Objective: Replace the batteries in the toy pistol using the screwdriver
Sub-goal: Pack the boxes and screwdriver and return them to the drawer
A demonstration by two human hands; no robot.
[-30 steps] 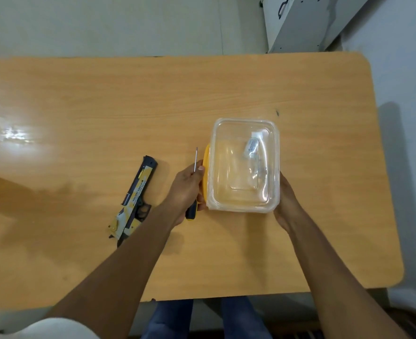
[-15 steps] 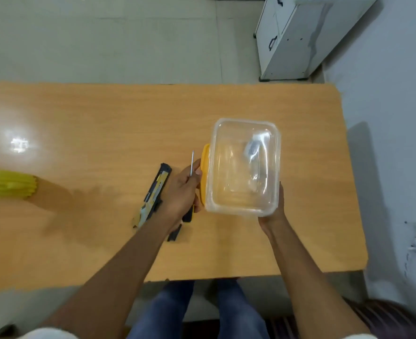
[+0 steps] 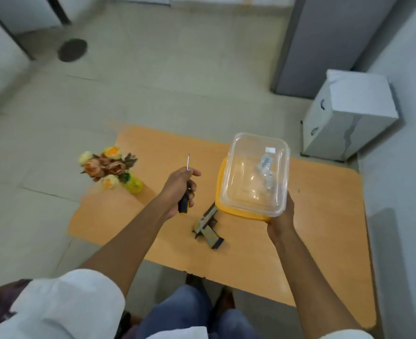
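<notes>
My left hand (image 3: 179,188) is closed around a screwdriver (image 3: 185,192) with a black and yellow handle, its thin metal shaft pointing up and away. My right hand (image 3: 281,220) holds a clear plastic container (image 3: 255,174) by its near end, lifted above the table with a yellow lid under it. Small wrapped batteries (image 3: 265,167) lie inside the container. The yellow and black toy pistol (image 3: 208,225) lies on the wooden table (image 3: 324,216), partly hidden under the raised container, between my two hands.
A yellow vase of artificial flowers (image 3: 111,171) stands at the table's far left corner. A white cabinet (image 3: 348,116) sits on the floor beyond the table's right end. My knees in blue jeans (image 3: 185,311) are at the near edge.
The view has risen and tilted, showing more floor. Both hands lifted off the table: the container went up with my right hand, and my left hand moved left away from it with the screwdriver.
</notes>
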